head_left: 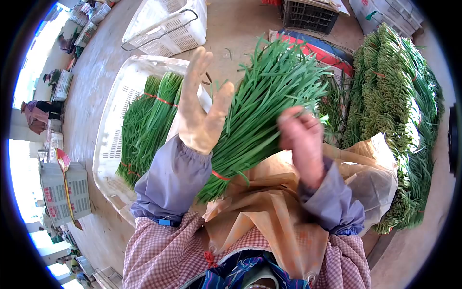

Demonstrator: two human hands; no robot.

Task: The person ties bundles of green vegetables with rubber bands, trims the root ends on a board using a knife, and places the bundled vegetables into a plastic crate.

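Observation:
A large bunch of green chives (274, 91) lies across my lap on a tan apron (269, 212), its leafy ends pointing away from me. A red band (220, 176) ties it near the close end. My left hand (202, 106), in a pale rubber glove, is raised at the left side of the bunch, open with thumb and fingers apart. My right hand (303, 139) is bare and blurred by motion over the right side of the bunch. Its fingers are curled closed; whatever they pinch is too small to make out.
A white crate (108, 159) at left holds banded chive bundles (151, 125). Another white crate (166, 33) stands beyond it. A tall stack of chives (385, 96) is at right, with a black crate (310, 17) behind. People sit far left among crates.

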